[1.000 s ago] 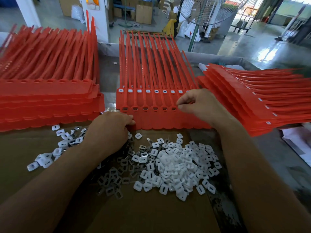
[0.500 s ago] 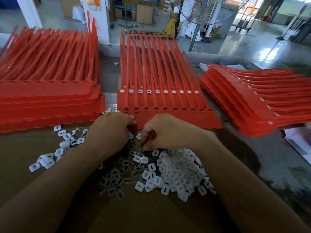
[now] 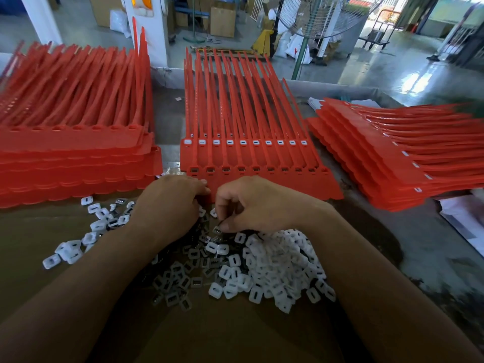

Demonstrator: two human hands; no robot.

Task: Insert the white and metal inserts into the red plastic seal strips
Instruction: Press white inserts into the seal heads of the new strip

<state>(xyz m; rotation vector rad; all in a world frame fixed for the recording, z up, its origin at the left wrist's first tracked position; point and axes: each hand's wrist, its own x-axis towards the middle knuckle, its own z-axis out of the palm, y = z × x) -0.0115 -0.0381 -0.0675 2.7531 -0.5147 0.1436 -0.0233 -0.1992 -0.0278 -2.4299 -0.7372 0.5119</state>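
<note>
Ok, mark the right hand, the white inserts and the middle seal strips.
right hand (image 3: 262,203), head view, its back.
white inserts (image 3: 277,263), head view, heap's middle.
middle seal strips (image 3: 262,156), head view, flat red base.

left hand fingertips hidden | right strip stack cut by edge

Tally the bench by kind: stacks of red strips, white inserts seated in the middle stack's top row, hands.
Stacks of red strips: 3
White inserts seated in the middle stack's top row: 10
Hands: 2, left hand and right hand, the right pinching a metal insert
Total: 15
</note>
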